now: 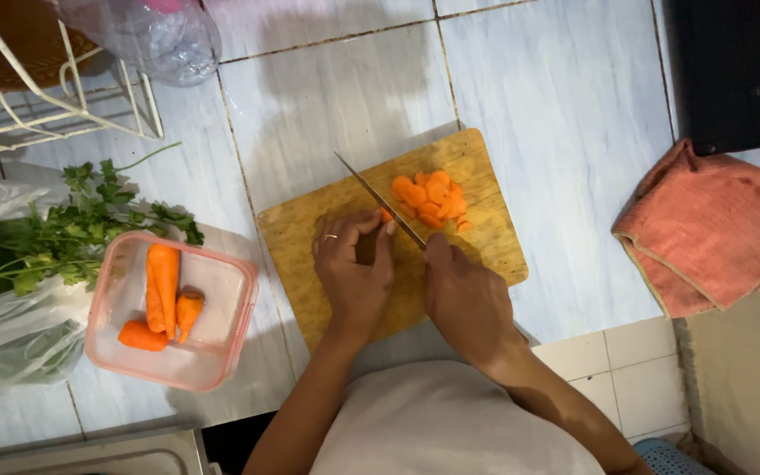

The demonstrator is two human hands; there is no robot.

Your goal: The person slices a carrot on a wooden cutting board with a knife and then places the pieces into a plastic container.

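Carrot [386, 214] sits on the wooden cutting board [310, 264] atop a pale tiled counter [354, 88], left hand [354, 273] pinning it, right hand [466, 299] gripping the knife [378, 200]; slices [433, 200] piled beside, pink cloth [710, 229] lying right.

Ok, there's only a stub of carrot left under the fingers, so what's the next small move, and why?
Probably slide the left hand fingertips back a little before the next cut. The knife in the right hand lies right against the carrot stub, very near those fingertips, and little carrot is left to hold. The carrot slices already lie beyond the blade on the cutting board.
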